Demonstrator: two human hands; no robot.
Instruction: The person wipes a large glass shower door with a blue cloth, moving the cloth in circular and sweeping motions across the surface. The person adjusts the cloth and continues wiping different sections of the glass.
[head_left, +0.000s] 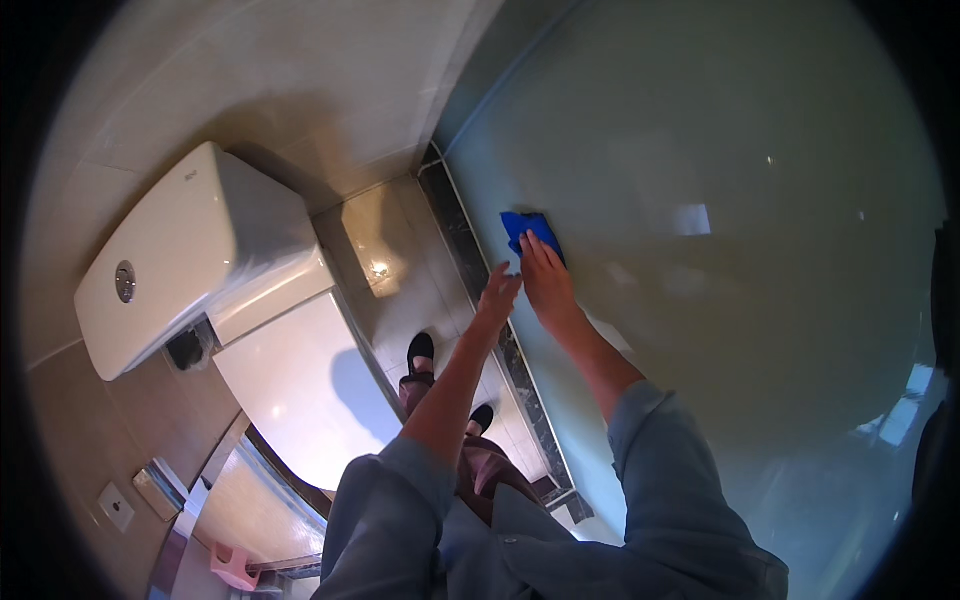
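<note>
A blue cloth (534, 229) lies against the large glass panel (720, 315), near its lower left edge. My right hand (546, 277) presses the cloth to the glass, with its fingers stretched over the fabric. Just left of it, my left hand (499, 296) is raised with its fingers apart and nothing in them. The left fingertips are close to the right hand; whether they touch it cannot be told. Part of the cloth is hidden under the right fingers.
A white toilet with its lid (300, 390) down and its cistern (165, 262) stands at the left. A dark stone curb (517, 367) runs along the glass foot beside the tiled floor (405, 300). A pink plastic stool (232, 568) shows at lower left.
</note>
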